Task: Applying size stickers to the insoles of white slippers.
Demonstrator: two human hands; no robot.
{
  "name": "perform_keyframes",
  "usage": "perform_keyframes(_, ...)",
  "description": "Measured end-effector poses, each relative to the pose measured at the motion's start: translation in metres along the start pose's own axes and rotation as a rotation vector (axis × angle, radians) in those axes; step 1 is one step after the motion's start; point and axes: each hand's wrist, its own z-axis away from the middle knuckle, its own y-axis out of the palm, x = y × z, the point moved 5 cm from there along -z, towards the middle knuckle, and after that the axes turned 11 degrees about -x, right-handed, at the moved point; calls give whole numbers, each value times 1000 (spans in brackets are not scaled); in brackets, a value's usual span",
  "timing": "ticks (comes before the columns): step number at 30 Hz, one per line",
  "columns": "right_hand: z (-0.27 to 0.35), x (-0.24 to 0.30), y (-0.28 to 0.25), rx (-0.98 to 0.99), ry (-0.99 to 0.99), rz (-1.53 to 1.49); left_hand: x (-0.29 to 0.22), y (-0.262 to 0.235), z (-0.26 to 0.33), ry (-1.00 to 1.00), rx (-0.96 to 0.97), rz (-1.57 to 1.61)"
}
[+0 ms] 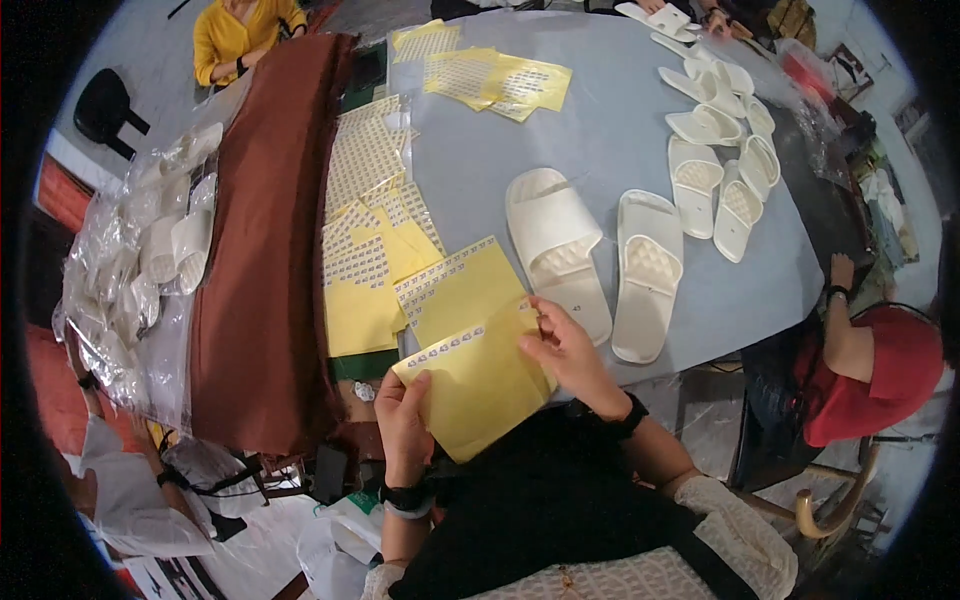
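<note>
A yellow sticker sheet (480,390) with one row of small printed labels along its top edge is held up near the table's front edge. My left hand (405,420) pinches its left side, thumb on top. At its upper right corner, my right hand (575,360) grips with thumb and fingers; a small label shows there by the fingertips. Another yellow sheet (465,295) with more labels lies just beyond, partly covered. Past my right hand are two cream slippers, the left slipper (560,250) and the right slipper (648,275), both sole down with toes away from me.
More sticker sheets (370,160) spread along the table's left side, and others (500,80) lie farther back. Several slippers (697,180) line the right side. A brown cloth (275,230) borders bagged slippers (165,235) at left. Co-workers sit around; one in red (875,375) is close at right.
</note>
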Motion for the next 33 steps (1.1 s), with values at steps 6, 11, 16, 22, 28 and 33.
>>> perform_keyframes(6, 17, 16, -2, -95, -125, 175, -47, 45, 19, 1063, -100, -860)
perform_keyframes(11, 34, 35, 5, -49, -187, 342, -28, 101, 18, 982, 282, -835)
perform_keyframes(16, 41, 54, -12, -376, -564, 452, 2, 98, 5, 306, 372, -746)
perform_keyframes(22, 42, 64, 0, -381, -726, 535, 6, 94, 12, 261, 375, -516)
perform_keyframes(28, 40, 55, 4, -391, -762, 583, 20, 82, 15, 35, 353, -297)
perform_keyframes(33, 42, 58, 5, -380, -776, 639, 20, 84, 16, 37, 348, -281)
